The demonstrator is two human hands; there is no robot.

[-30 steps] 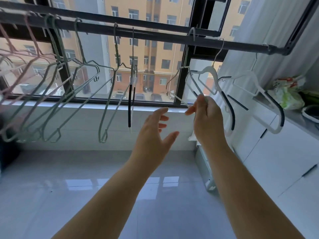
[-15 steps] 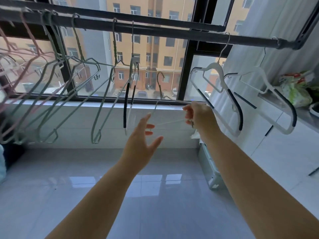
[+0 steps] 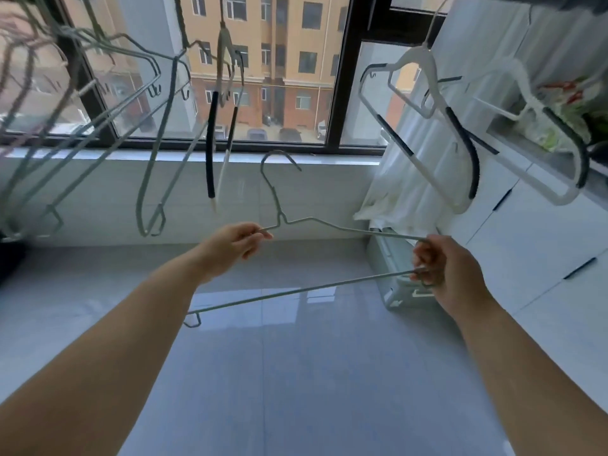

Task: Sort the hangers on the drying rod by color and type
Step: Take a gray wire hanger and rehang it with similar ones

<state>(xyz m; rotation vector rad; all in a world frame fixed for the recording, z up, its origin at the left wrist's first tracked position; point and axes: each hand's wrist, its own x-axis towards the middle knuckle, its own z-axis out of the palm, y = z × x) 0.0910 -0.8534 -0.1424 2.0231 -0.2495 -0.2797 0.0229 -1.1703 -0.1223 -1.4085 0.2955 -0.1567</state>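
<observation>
A thin green wire hanger (image 3: 332, 225) is off the rod, held flat in front of me with its hook pointing up toward the window sill. My left hand (image 3: 235, 243) pinches its shoulder close to the neck. My right hand (image 3: 442, 269) grips its right end. Several green wire hangers (image 3: 154, 133) hang at the left, with pink ones (image 3: 19, 60) at the far left. A white hanger with black grips (image 3: 217, 126) hangs edge-on in the middle. Two more white hangers with black grips (image 3: 441, 126) (image 3: 543, 133) hang at the right. The rod is almost out of frame at the top.
A black-framed window (image 3: 342, 93) runs along the back above a white sill. White cabinets (image 3: 526, 232) stand at the right, with plastic bags (image 3: 566, 106) on the counter. A pale box (image 3: 398, 281) sits on the grey tiled floor below my right hand.
The green wire hanger has come off the rod and down to chest height. My left hand, open before, has closed on its shoulder. The view has tilted downward.
</observation>
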